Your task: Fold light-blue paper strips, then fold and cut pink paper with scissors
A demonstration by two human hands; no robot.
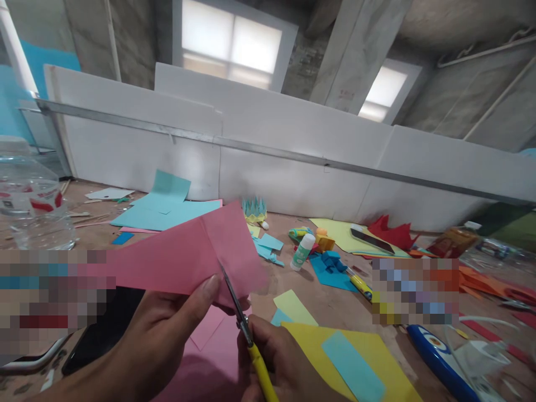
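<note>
Left hand [178,319] pinches a pink sheet [176,254] above the desk [330,306], thumb uppermost; right hand [276,353], curled closed, grips yellow-handled scissors [260,368], blades against the sheet (depth of cut unclear). Glue stick [302,252] beyond, near blue paper [323,277].

From my remote seat I am seeing a bare left hand [167,321], its broad thumb [201,298] showing a short, rounded nail [212,285]. The left forearm [104,360] is showing bare as far as the picture's edge. The right hand [276,352] is also appearing bare, its rounded knuckles looking soft and its finer details blurring.
</note>
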